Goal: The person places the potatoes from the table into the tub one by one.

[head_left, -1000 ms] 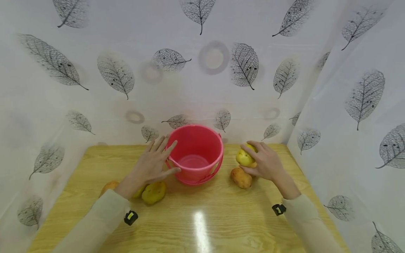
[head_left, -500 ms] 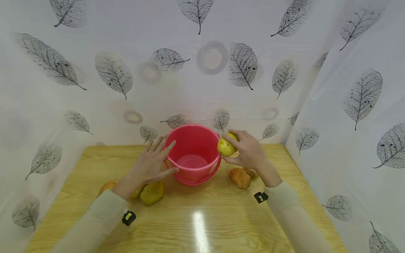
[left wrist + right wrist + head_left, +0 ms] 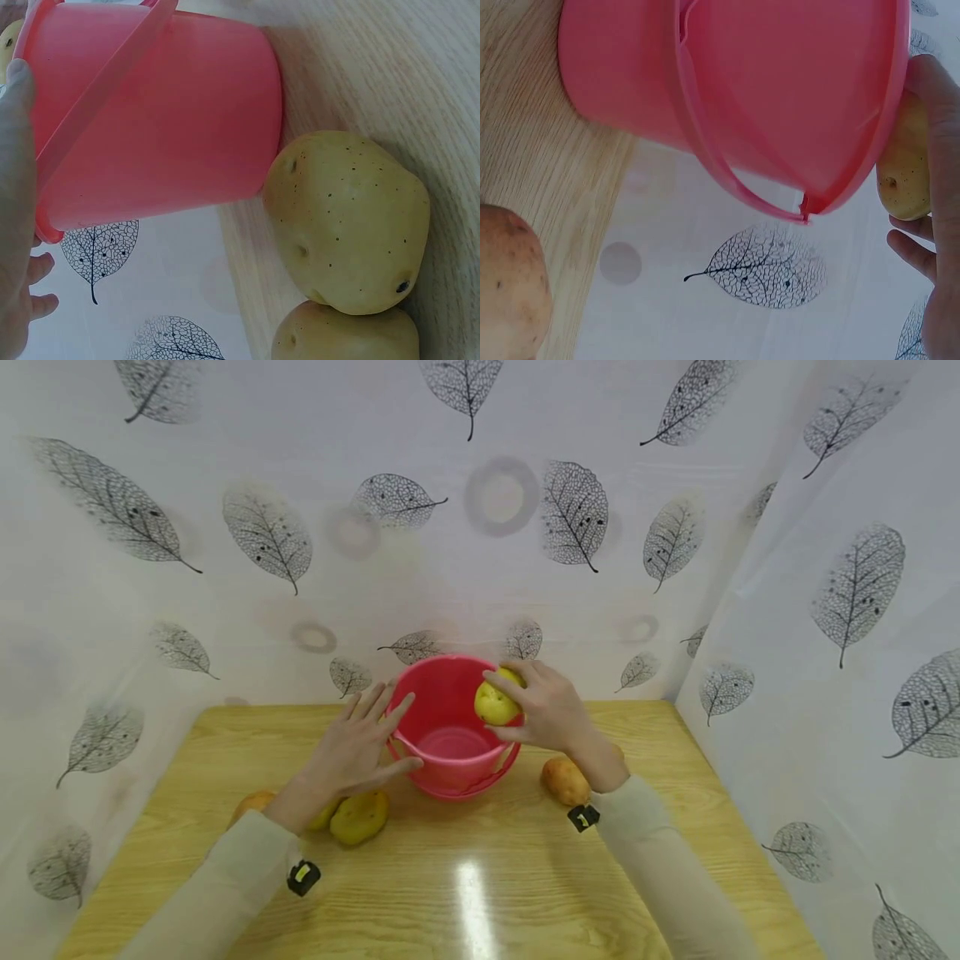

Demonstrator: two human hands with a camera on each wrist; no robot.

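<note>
A pink bucket (image 3: 457, 772) stands upright at the back of the table, its handle (image 3: 697, 127) hanging down the front side. My right hand (image 3: 551, 706) grips a yellow potato (image 3: 495, 700) at the bucket's right rim, over the opening. The right wrist view has that potato (image 3: 904, 165) just beyond the rim, partly hidden by the thumb. With fingers spread and straight, my left hand (image 3: 356, 743) rests at the left rim of the bucket. Beneath the left wrist lie yellow potatoes, the nearest potato (image 3: 360, 817) sitting close to the bucket's base.
To the right of the bucket a brown potato (image 3: 566, 780) lies on the wooden table (image 3: 405, 893), with another partly behind the right wrist. An orange-brown potato (image 3: 253, 803) is partly covered by the left forearm. A leaf-patterned curtain (image 3: 322, 610) encloses the back and sides.
My right hand has carried the yellow potato from above the right-hand potatoes leftward to the bucket's opening. The left hand has stayed at the rim.
</note>
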